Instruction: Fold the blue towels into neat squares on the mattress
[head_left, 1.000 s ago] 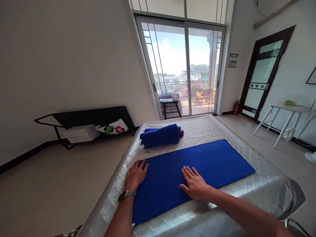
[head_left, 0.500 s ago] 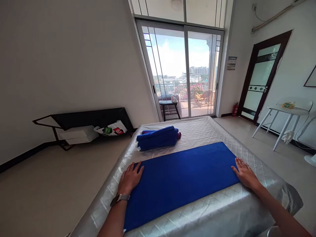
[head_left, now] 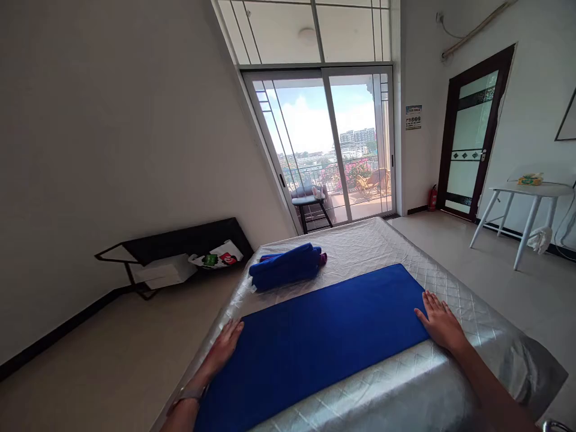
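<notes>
A blue towel (head_left: 315,336) lies spread flat on a table or bed with a shiny silver quilted cover (head_left: 477,324). My left hand (head_left: 225,345), with a watch on its wrist, rests along the towel's left edge, fingers stretched out. At the opposite short edge my right hand (head_left: 441,321) lies flat, fingers extended and thumb over the towel's border. Neither hand grips anything. Beyond the towel sits a folded pile of blue towels (head_left: 288,267), with a bit of purple cloth showing at its right end.
A black bench (head_left: 180,240) with a white box (head_left: 166,271) and a printed bag (head_left: 218,257) stands along the left wall. Past the far edge are a dark stool (head_left: 310,201) and glass sliding doors (head_left: 335,144). A white table (head_left: 531,189) stands at right.
My left hand has slid outward from the towel's top onto its left edge. My right hand stays at the right edge. The head view has tilted and shifted slightly.
</notes>
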Available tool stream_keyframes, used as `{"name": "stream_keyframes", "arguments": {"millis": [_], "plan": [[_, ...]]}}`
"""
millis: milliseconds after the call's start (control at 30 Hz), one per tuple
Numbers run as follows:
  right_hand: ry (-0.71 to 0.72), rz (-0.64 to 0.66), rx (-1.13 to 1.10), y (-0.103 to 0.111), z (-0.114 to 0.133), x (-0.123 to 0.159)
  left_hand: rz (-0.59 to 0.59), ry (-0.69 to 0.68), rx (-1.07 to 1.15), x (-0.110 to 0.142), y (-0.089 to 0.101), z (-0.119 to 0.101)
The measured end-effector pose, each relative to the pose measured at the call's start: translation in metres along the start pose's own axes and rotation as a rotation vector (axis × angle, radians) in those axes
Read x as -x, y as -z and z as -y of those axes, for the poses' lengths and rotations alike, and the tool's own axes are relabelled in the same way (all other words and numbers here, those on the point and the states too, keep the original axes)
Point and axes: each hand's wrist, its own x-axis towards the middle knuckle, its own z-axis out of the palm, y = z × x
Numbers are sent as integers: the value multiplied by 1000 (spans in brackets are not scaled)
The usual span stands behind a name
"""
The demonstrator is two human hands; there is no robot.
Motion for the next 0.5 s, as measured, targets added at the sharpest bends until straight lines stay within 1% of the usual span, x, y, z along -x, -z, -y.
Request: {"name": "stream_keyframes", "arguments": {"millis": [67,133,200,267,300,367,500], "plan": [[-1,2,8,-1,0,0,-16,-40,22,31,-2,6],[-4,11,11,-2,0,-1,-17,-117,5,70,-10,14],[-3,19,16,-3,-1,-1,10,-185,-46,107,-20,23],[6,16,25,-4,-2,-2,46,-204,-113,136,-28,29],[12,10,29,-5,-3,-2,64,-201,-146,145,-31,31],[22,-7,30,-7,-5,-3,81,-186,-201,155,-35,32],[29,-21,37,-10,-8,-5,50,-190,-262,153,-37,30]]}}
